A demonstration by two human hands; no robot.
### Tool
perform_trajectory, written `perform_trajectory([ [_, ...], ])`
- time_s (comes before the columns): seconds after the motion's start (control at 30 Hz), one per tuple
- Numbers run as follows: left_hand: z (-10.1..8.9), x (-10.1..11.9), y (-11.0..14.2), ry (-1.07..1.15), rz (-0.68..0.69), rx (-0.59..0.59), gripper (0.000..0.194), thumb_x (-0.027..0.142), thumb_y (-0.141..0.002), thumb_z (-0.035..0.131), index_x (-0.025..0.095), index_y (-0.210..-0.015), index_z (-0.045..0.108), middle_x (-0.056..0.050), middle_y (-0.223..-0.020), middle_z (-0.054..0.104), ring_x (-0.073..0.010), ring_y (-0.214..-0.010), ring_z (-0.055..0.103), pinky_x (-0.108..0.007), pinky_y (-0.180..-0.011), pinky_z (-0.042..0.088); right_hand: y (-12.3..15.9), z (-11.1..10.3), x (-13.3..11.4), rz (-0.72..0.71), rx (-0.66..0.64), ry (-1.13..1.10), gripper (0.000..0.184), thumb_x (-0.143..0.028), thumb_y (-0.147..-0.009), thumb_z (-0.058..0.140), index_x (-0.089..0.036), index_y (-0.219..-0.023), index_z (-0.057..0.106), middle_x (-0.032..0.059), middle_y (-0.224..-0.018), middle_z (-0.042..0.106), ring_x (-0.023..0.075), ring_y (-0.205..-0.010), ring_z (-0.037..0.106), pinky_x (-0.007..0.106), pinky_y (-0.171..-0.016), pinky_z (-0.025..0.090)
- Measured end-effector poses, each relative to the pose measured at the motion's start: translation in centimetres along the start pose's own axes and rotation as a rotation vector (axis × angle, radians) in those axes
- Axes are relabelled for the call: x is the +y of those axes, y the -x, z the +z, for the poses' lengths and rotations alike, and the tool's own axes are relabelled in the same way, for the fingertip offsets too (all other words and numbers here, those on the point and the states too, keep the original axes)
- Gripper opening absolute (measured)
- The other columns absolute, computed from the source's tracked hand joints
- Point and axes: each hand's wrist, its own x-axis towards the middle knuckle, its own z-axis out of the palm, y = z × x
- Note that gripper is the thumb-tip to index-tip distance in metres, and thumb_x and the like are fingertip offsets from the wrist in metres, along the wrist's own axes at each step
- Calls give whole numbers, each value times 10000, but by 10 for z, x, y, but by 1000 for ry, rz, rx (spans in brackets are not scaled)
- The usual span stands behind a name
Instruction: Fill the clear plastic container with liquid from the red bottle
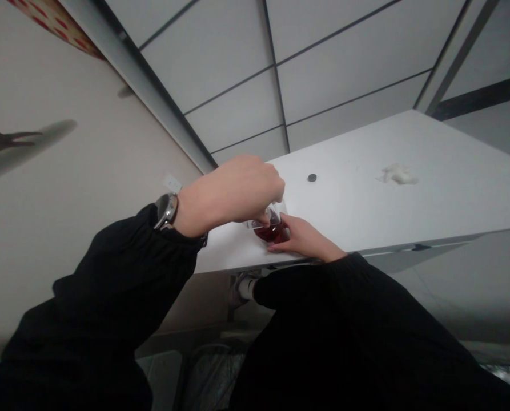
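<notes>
A small clear glass (272, 227) with dark red liquid stands near the front edge of a white table (409, 211). My right hand (302, 237) wraps around its side and steadies it. My left hand (233, 194), with a silver watch (166, 209) on the wrist, hovers over the glass with fingers pinched at its rim. What the fingertips pinch is hidden. Both arms wear black sleeves.
A small black round object (312, 177) lies on the table behind the glass. A crumpled white tissue (398, 174) lies farther right. A beige wall (87, 171) stands at left, with a tiled floor beyond the table. A shoe (243, 288) shows under the table edge.
</notes>
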Motion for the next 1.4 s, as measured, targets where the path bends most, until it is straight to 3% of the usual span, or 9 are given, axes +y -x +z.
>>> perform_trajectory([
  [0.47,3,0,-2,-7,12,5,244,321,-911,765,239,-1133,824,-77,-1004,785,-267,-977,723,-356,-849,477,0,2,1,-14,6,-5,626,-380,-719,935,-227,-1254,649,94,-1175,788,333,-1040,736,428,-859,541],
  [0.7,31,-20,19,88,-34,123,383,436,-916,784,271,-1260,763,-68,-1231,754,-275,-1042,721,-346,-852,483,1,3,4,-24,16,-65,718,-378,-722,932,-233,-1357,630,100,-1218,777,330,-1090,731,450,-938,551],
  [0.87,80,-31,42,343,-130,254,572,467,-888,815,256,-1396,656,-91,-1383,680,-307,-1187,685,-359,-919,511,4,4,8,-31,14,-100,788,-437,-747,903,-257,-1442,578,100,-1338,741,342,-1217,701,504,-1060,529],
  [1.07,166,-25,55,959,-197,557,668,480,-867,823,292,-1456,570,-93,-1382,603,-246,-1146,682,-422,-1035,554,8,6,12,38,18,-82,832,-483,-746,875,-221,-1470,560,133,-1395,715,370,-1279,683,554,-1128,510],
  [1.17,213,-23,51,1276,-233,652,762,380,-825,839,292,-1502,502,-102,-1379,544,-239,-1190,656,-391,-964,608,9,5,12,67,45,-43,790,-517,-719,877,-202,-1395,618,151,-1368,730,399,-1298,673,578,-1153,495],
  [1.3,266,-33,32,1430,-309,664,627,304,-803,808,230,-1369,548,-135,-1405,501,-256,-1215,642,-440,-1022,583,11,3,7,126,60,-18,736,-534,-674,896,-225,-1305,676,140,-1320,757,407,-1245,708,571,-1125,534],
  [1.4,294,-43,11,1554,-335,666,621,296,-789,807,203,-1328,512,-156,-1412,506,-275,-1253,633,-464,-1073,551,15,1,7,194,55,-7,680,-543,-650,896,-261,-1242,715,112,-1205,801,401,-1122,761,567,-1059,586],
])
